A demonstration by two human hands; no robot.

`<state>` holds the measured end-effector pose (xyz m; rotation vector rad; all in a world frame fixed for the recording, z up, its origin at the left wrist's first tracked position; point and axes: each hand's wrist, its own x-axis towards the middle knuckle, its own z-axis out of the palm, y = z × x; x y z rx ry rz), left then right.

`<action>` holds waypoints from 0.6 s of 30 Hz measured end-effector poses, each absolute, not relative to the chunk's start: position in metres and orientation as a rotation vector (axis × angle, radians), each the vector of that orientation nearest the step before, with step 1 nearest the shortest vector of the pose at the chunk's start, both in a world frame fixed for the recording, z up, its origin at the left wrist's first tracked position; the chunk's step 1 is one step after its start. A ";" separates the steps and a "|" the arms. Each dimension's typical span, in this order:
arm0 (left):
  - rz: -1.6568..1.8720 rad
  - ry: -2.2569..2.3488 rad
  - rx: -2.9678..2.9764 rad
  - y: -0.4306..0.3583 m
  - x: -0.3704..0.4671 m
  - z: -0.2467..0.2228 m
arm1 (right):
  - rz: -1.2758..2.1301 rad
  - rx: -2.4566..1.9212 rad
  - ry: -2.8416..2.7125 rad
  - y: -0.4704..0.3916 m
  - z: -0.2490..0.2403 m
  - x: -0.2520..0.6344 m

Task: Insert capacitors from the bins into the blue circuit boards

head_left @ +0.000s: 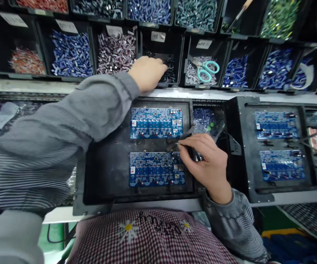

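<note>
My left hand reaches into a bin of small black components. Its fingers curl downward, and the fingertips are hidden. My right hand pinches a tiny electronic component with metal leads between thumb and forefinger. It hovers at the right side of two blue circuit boards, between the upper board and the lower board. Both boards lie in a black tray fixture, with small parts mounted on them.
Component bins line the back in two rows, including blue capacitors. Turquoise-handled scissors lie in one bin, and a wooden-handled tool leans in another. A second fixture with two boards stands to the right. Loose parts lie on my tray.
</note>
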<state>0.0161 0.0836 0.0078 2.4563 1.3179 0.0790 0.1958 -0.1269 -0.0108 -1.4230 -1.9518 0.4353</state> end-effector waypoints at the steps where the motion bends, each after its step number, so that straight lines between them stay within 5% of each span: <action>1: 0.029 1.333 2.461 0.087 0.023 0.005 | 0.435 -1.433 -1.959 -0.128 -0.011 0.197; 11: 0.241 1.707 2.365 0.089 0.050 -0.004 | 0.406 -1.473 -2.090 -0.156 -0.021 0.198; 18: 0.532 1.561 2.253 0.080 0.047 0.005 | 0.375 -1.465 -2.152 -0.158 -0.024 0.198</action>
